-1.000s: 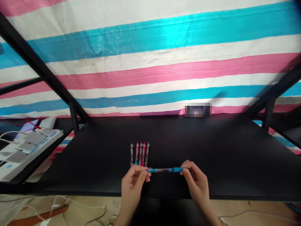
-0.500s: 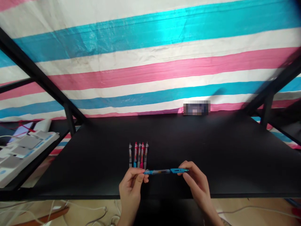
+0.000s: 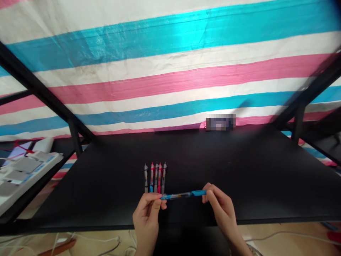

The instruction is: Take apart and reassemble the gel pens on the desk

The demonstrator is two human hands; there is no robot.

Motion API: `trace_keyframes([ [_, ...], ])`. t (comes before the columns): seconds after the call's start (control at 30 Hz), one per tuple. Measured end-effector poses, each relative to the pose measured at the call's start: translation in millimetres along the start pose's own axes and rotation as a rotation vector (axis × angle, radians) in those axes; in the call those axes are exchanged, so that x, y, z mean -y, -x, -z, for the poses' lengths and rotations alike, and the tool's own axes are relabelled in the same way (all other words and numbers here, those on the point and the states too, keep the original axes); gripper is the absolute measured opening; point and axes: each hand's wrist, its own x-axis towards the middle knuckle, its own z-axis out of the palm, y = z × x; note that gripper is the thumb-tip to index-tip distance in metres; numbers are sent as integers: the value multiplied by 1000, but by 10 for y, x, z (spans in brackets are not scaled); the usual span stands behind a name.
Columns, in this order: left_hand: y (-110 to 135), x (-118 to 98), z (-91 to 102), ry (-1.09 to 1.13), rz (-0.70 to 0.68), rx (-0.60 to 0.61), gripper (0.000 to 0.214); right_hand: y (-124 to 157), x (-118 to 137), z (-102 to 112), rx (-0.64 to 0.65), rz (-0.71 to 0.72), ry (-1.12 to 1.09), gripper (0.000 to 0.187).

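Note:
A blue pen [image 3: 181, 195] with a clear barrel is held level above the front part of the black table [image 3: 239, 170]. My left hand [image 3: 149, 213] pinches its left end between thumb and fingers. On the other end, my right hand [image 3: 220, 204] closes thumb and fingertips around the blue tip part. Just beyond my left hand, several pens [image 3: 156, 177] lie side by side, pointing away from me, some with red tops and some grey. Their near ends are partly hidden by my left hand.
A white power strip [image 3: 29, 170] with plugs sits at the left, outside the table's black frame [image 3: 53, 103]. A blurred-out object [image 3: 221, 122] stands at the back edge, before a striped sheet [image 3: 160, 81]. Cables [image 3: 106, 240] lie on the floor below.
My right thumb and fingers have closed onto the pen's right end, where they were more spread. The pen now tilts slightly, its right end higher. The view has shifted a little.

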Motion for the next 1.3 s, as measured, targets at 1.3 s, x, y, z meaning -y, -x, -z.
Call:
trace_keyframes([
  [1.3,-182,210,319,2,-153,-227,10,-38,-134,65,-258,-10,-430,10],
])
